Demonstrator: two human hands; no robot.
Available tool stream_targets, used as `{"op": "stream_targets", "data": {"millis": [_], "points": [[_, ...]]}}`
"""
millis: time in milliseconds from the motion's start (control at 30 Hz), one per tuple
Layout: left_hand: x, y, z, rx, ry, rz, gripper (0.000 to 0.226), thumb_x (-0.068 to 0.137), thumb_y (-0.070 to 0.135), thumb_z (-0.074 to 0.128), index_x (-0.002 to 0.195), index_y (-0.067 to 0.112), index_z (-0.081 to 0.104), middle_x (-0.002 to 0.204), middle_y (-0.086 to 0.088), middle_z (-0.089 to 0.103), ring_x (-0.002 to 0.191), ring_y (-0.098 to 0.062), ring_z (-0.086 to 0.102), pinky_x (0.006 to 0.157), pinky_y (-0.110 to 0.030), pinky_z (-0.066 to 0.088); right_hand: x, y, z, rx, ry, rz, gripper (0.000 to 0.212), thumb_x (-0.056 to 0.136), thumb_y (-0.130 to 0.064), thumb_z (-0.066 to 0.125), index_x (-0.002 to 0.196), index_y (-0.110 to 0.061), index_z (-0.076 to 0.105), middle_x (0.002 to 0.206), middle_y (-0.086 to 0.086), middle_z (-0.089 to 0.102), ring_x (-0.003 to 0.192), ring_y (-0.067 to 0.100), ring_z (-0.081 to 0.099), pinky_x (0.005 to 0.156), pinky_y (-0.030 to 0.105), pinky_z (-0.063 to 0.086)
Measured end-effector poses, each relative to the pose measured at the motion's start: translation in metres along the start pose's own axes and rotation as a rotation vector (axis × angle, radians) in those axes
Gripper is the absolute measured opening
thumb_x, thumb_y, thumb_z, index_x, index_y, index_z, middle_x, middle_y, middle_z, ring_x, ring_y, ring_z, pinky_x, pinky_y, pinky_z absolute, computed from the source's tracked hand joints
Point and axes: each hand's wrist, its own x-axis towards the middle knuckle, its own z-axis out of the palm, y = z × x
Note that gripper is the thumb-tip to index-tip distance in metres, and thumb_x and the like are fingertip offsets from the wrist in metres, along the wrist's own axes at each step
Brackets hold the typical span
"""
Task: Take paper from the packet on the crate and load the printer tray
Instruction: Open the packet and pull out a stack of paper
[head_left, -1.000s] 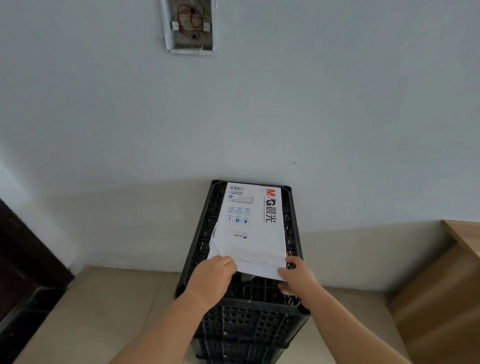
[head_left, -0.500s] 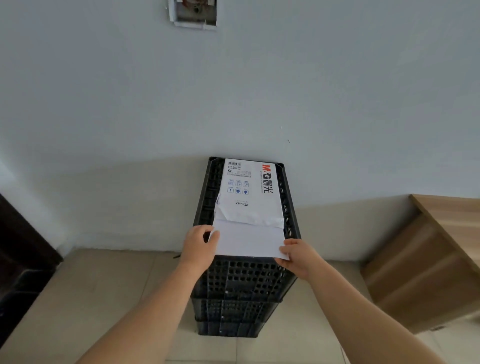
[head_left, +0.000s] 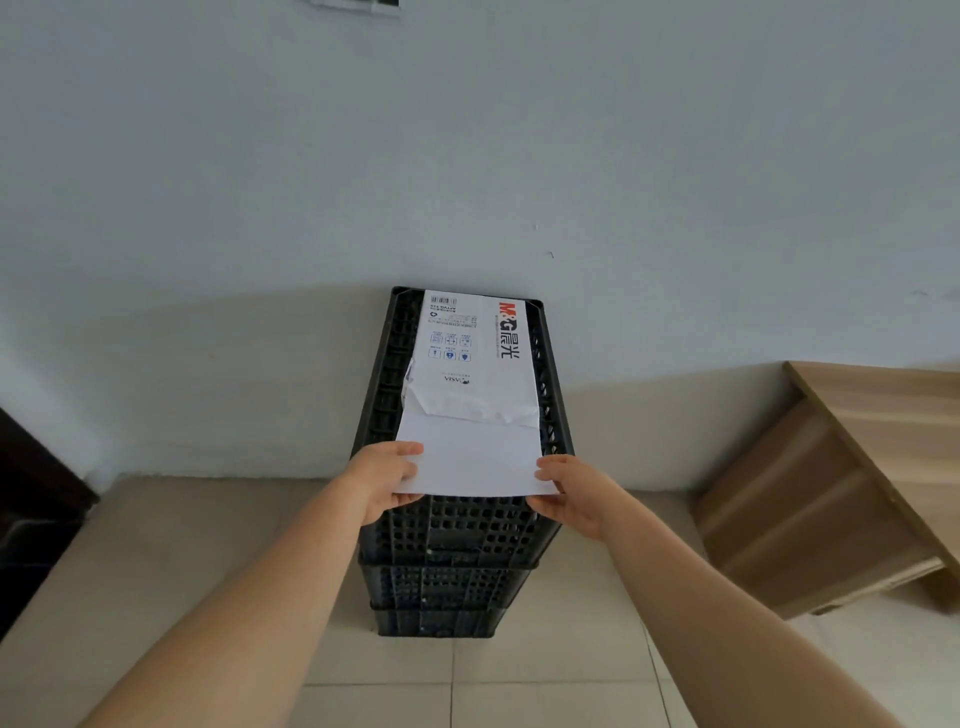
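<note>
A white paper packet with red and black print lies lengthwise on top of a stack of black plastic crates against the wall. Its near end is torn open. A stack of white paper sticks out of that open end toward me. My left hand grips the paper's near left corner, thumb on top. My right hand grips the near right corner the same way. No printer is in view.
A pale wall stands right behind the crates. A wooden shelf unit sits low at the right. A dark doorway or furniture edge is at the far left. The floor is beige tile.
The paper has slid farther out of the packet toward me, both hands pulling it back. The camera has tilted down and drawn away, showing more of the crates and floor.
</note>
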Motion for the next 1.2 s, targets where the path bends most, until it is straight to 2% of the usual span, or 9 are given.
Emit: {"op": "stream_targets", "data": {"millis": [133,267,367,500,633,767,900,1067,1200], "points": [[-0.01,0.0,0.003,-0.032,0.022,-0.014,0.037,0.092,-0.008,0.047,0.123,0.009,0.058,0.127,-0.014,0.051,0.107,-0.03,0.055,0.065,-0.033,0.052,0.007,0.001,-0.001,-0.062,-0.033,-0.024,0.034,0.091,-0.003,0.059,0.123,-0.012,0.056,0.122,0.011,0.056,0.104,0.028,0.059,0.063,0.033,0.056],[-0.025,-0.006,0.003,-0.017,0.014,-0.002,0.036,0.091,-0.005,0.049,0.12,0.013,0.06,0.124,-0.012,0.054,0.106,-0.029,0.057,0.065,-0.032,0.054,0.004,0.007,-0.004,-0.007,-0.002,-0.016,0.03,0.088,0.006,0.058,0.114,-0.009,0.062,0.122,0.015,0.056,0.1,0.028,0.06,0.058,0.03,0.057],[-0.038,-0.014,-0.002,0.019,0.032,0.021,0.032,0.089,-0.003,0.05,0.111,0.014,0.065,0.12,-0.01,0.057,0.103,-0.027,0.058,0.069,-0.034,0.054,-0.005,0.016,-0.006,0.02,0.016,-0.009,0.023,0.087,0.006,0.058,0.103,-0.007,0.067,0.116,0.014,0.06,0.092,0.025,0.061,0.051,0.027,0.055],[-0.059,-0.023,-0.008,0.011,0.033,0.049,0.026,0.087,-0.001,0.056,0.108,0.013,0.066,0.116,-0.01,0.06,0.1,-0.026,0.06,0.069,-0.033,0.053,-0.022,0.029,-0.004,-0.007,0.064,-0.074,0.02,0.083,0.001,0.068,0.102,-0.004,0.069,0.108,0.014,0.066,0.086,0.024,0.064,0.055,0.028,0.053],[-0.076,-0.035,-0.014,0.046,0.009,0.09,0.025,0.086,-0.001,0.059,0.101,0.017,0.067,0.112,-0.009,0.065,0.095,-0.025,0.063,0.069,-0.032,0.051,-0.042,0.044,-0.004,-0.086,0.105,-0.162,0.019,0.082,0.001,0.068,0.098,-0.011,0.07,0.106,0.016,0.069,0.082,0.026,0.067,0.063,0.029,0.053],[-0.092,-0.052,-0.019,0.07,-0.004,0.155,0.03,0.084,-0.003,0.061,0.102,0.021,0.068,0.113,-0.006,0.063,0.099,-0.026,0.062,0.078,-0.033,0.053,-0.064,0.061,0.0,-0.214,0.159,-0.251,0.039,0.082,0.0,0.064,0.118,-0.016,0.065,0.116,0.01,0.063,0.084,0.023,0.066,0.067,0.028,0.052],[-0.116,-0.061,-0.023,0.071,0.001,0.218,0.035,0.084,-0.005,0.06,0.107,0.021,0.066,0.114,-0.005,0.062,0.096,-0.021,0.063,0.072,-0.026,0.05,-0.089,0.074,0.004,-0.248,0.156,-0.292,0.045,0.084,0.0,0.062,0.127,-0.016,0.06,0.115,0.006,0.059,0.083,0.018,0.063,0.062,0.023,0.049],[-0.155,-0.062,-0.025,0.101,0.049,0.329,0.036,0.084,-0.003,0.062,0.106,0.026,0.067,0.115,-0.005,0.066,0.096,-0.02,0.065,0.07,-0.024,0.05,-0.119,0.073,0.004,-0.181,0.118,-0.416,0.042,0.087,0.001,0.061,0.126,-0.015,0.06,0.112,0.004,0.062,0.084,0.016,0.064,0.07,0.025,0.05],[-0.187,-0.051,-0.004,0.119,0.135,0.434,0.037,0.083,-0.003,0.062,0.106,0.026,0.067,0.111,-0.002,0.066,0.093,-0.017,0.065,0.07,-0.023,0.05,-0.143,0.065,-0.009,-0.114,0.086,-0.543,0.041,0.087,-0.002,0.063,0.121,-0.025,0.063,0.122,0.006,0.063,0.105,0.023,0.064,0.092,0.039,0.052]]}}
